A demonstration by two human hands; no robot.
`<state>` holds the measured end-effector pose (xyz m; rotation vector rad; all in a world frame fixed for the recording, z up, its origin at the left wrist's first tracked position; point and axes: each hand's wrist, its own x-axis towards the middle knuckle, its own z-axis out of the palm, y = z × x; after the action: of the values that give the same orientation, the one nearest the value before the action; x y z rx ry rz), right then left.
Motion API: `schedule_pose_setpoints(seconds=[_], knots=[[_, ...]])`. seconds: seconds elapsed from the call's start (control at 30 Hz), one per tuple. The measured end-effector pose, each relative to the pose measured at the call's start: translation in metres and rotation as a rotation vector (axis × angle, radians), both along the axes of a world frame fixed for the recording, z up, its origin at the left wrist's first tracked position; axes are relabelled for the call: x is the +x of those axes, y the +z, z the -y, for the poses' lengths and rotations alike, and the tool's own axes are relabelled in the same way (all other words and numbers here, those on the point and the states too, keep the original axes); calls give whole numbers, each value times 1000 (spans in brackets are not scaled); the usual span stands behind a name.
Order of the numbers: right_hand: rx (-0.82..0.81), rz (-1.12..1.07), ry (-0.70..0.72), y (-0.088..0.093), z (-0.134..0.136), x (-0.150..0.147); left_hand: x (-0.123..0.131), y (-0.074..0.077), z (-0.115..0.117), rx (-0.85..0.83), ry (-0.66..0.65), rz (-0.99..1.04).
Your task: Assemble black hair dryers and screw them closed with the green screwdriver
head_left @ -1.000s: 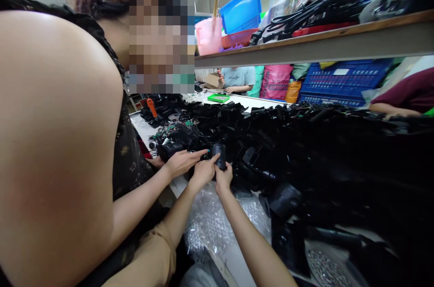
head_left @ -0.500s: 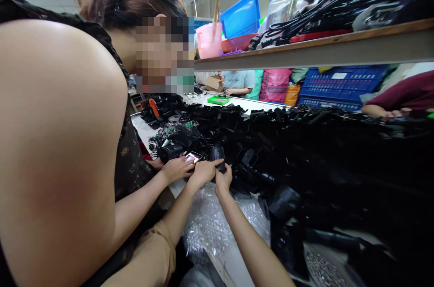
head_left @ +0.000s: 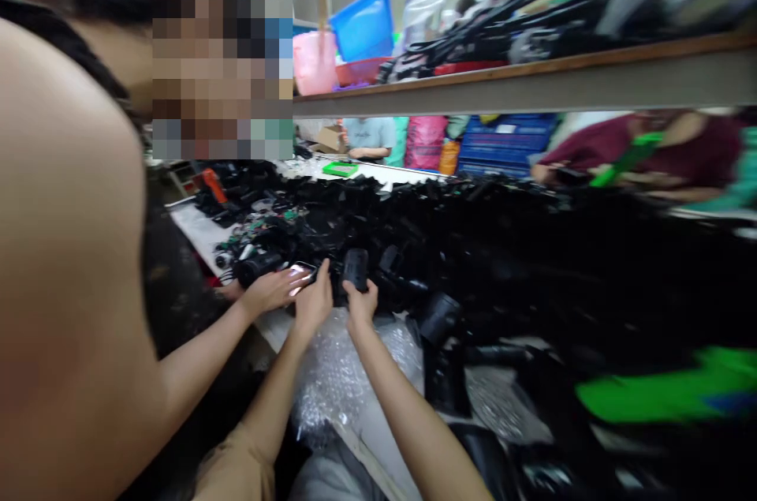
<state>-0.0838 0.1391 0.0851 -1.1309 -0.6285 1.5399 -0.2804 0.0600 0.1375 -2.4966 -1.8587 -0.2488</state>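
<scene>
In the head view my right hand (head_left: 362,304) grips a black plastic housing (head_left: 356,267) at its lower end, thumb and fingers around it. The housing has rounded corners and stands nearly upright. My left hand (head_left: 315,302) is apart from it on the left, index finger stretched upward, holding nothing that I can see. Beside that hand lies a phone-like device with a lit screen (head_left: 300,277), partly covered by a co-worker's hand (head_left: 269,293). Below my hands is a sheet of clear bubble wrap (head_left: 337,375).
A large heap of black parts (head_left: 502,256) covers the table to the right. A shelf (head_left: 502,87) with cables and tubs runs above it. The co-worker leans in close at left. A bag of small metal pieces (head_left: 502,402) and a blurred green object (head_left: 662,390) are at lower right.
My left hand has come away from the black housing, its index finger now pointing upward. My right hand still holds the housing. The view has swung right, bringing green objects into sight.
</scene>
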Motion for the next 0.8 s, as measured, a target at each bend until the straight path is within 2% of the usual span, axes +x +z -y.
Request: schedule_pose_setpoints(seconds=[0.07,0.1,0.13,0.17,0.2,0.27,0.33,0.37,0.4,0.47,0.53,0.6,0.67,0.8], knots=[[-17,-38,-37,13,14,19,12,-10,-2,15,-120,116],[-18,-55,-55,19,23,32,26,-20,-5,77,-107,227],[-15,-68,-70,25,32,48,45,-32,-8,239,62,380],[-13,-76,-90,29,44,67,68,-45,-10,409,297,542],[6,-92,-81,32,57,90,94,-58,-10,405,326,595],[174,-130,112,34,88,146,144,-77,-3,354,335,673],[214,-32,199,30,123,212,179,-85,8,287,353,747],[177,40,171,26,140,246,189,-86,13,262,357,770],[120,95,77,21,153,279,196,-87,17,236,349,785],[15,177,-269,8,168,338,202,-89,23,173,300,793],[-34,201,-619,-6,166,383,206,-93,29,69,226,784],[-60,187,-861,-20,150,411,212,-100,35,-59,138,733],[-96,197,-906,-32,129,425,222,-108,41,-164,71,686],[-187,224,-914,-52,96,433,239,-117,53,-325,-43,602]])
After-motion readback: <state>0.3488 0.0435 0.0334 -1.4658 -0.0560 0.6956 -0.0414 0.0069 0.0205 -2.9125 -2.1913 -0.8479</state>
